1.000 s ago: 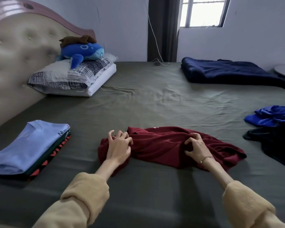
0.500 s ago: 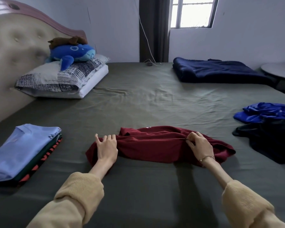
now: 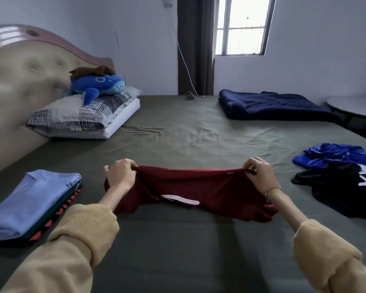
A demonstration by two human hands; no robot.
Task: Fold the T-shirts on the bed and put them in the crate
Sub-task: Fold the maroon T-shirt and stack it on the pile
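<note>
maroon T-shirt (image 3: pixel 199 187) — bunched, white patch showing, stretched between both grips above the bed (image 3: pixel 178 250) | left hand (image 3: pixel 120 174), right hand (image 3: pixel 260 174) pinch its top edge | since earlier — lifted off the sheet

Colours on the bed
Maroon tee (image 3: pixel 199 187) w/ white patch; olive sheet (image 3: pixel 178 134); light-blue tee (image 3: pixel 30 199) atop stack; royal-blue (image 3: pixel 336 155) & black (image 3: pixel 342 191) tees; navy blanket (image 3: pixel 268 106); blue whale plush (image 3: pixel 99 83); yellow sleeves (image 3: pixel 78 240).

Fuzzy tan sleeves (image 3: pixel 89 233), gold bracelet (image 3: pixel 272 189)
</note>
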